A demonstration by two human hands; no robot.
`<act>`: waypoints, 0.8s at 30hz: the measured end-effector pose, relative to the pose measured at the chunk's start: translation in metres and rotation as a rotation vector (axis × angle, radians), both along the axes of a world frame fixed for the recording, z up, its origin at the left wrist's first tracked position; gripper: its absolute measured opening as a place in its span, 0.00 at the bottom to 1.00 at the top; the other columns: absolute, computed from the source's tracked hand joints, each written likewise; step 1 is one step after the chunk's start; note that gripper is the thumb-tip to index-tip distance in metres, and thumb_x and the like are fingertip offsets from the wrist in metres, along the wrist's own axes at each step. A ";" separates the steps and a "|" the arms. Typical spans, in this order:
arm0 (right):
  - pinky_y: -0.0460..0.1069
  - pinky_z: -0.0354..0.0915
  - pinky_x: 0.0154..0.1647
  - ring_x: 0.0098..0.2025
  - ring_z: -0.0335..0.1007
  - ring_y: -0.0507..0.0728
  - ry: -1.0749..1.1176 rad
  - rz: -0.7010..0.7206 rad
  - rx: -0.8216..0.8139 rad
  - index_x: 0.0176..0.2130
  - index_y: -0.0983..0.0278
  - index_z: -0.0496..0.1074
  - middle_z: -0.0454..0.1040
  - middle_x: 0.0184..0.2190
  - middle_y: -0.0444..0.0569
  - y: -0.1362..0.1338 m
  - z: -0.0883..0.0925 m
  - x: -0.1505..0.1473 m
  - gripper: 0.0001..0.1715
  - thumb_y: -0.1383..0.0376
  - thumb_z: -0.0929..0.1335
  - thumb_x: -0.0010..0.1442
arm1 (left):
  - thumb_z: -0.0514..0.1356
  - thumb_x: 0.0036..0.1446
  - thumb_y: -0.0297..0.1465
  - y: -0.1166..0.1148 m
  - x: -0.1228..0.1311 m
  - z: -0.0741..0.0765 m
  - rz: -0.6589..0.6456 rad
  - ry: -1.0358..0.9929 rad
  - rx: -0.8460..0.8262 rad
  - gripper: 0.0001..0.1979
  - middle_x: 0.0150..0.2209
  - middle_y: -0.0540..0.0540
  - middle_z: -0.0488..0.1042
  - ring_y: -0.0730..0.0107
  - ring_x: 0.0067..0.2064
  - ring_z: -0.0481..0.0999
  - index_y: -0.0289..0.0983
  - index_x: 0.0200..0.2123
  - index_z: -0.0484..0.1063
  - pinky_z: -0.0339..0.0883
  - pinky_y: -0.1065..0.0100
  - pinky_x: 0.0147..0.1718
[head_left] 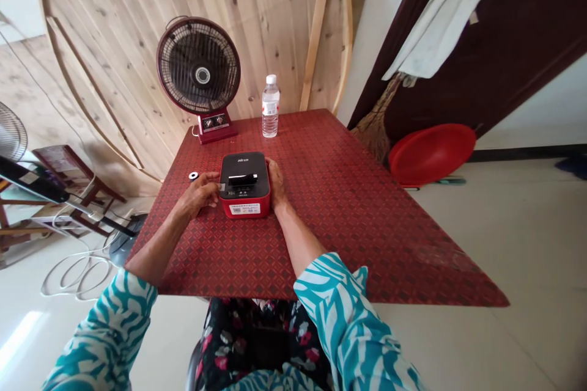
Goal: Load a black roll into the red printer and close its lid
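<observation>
A small box-shaped device (pixel 245 162), probably a label printer, sits on the table with a black lid, red sides and a white sticker (pixel 244 209) on its front. Across its lid lies a short black bar-like object (pixel 243 179). My right hand (pixel 276 185) is wrapped along the device's right side. At its left edge, my left hand (pixel 202 194) has its fingers curled in, by a small greyish tab (pixel 222 187); what they pinch, if anything, I cannot make out. Just beyond that hand is a small white roll (pixel 193 176) with a dark core.
The table (pixel 348 214) wears a red patterned cover. At its back stand a dark red fan (pixel 199 67) and a water bottle (pixel 270 107). A standing fan (pixel 32 177) and coiled cable (pixel 76 275) are at left. Right are a broom (pixel 373 128) and red basins (pixel 435 153).
</observation>
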State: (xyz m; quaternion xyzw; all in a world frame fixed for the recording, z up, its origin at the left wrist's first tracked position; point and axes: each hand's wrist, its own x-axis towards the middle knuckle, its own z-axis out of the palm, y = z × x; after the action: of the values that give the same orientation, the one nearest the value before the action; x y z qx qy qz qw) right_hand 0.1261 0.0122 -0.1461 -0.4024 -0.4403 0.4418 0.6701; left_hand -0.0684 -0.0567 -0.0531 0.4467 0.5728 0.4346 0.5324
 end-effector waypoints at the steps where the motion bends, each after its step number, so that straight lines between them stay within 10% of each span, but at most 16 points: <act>1: 0.56 0.63 0.60 0.54 0.70 0.57 0.000 0.003 0.000 0.47 0.59 0.74 0.77 0.50 0.49 0.000 0.000 0.000 0.29 0.44 0.59 0.62 | 0.64 0.41 0.28 0.001 0.000 0.000 -0.005 0.003 -0.002 0.23 0.19 0.56 0.69 0.76 0.17 0.67 0.37 0.45 0.68 0.62 0.76 0.16; 24: 0.58 0.62 0.64 0.55 0.71 0.56 0.087 -0.022 -0.004 0.47 0.58 0.74 0.77 0.52 0.48 0.009 -0.011 -0.004 0.29 0.42 0.60 0.61 | 0.66 0.40 0.28 -0.005 0.001 0.005 0.010 0.014 0.047 0.20 0.20 0.55 0.70 0.78 0.20 0.67 0.34 0.41 0.73 0.63 0.76 0.21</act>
State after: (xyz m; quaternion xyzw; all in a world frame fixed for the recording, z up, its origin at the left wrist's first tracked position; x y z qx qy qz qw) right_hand 0.1223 0.0213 -0.1575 -0.3890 -0.4052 0.4526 0.6926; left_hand -0.0673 -0.0614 -0.0485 0.4595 0.5684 0.4473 0.5155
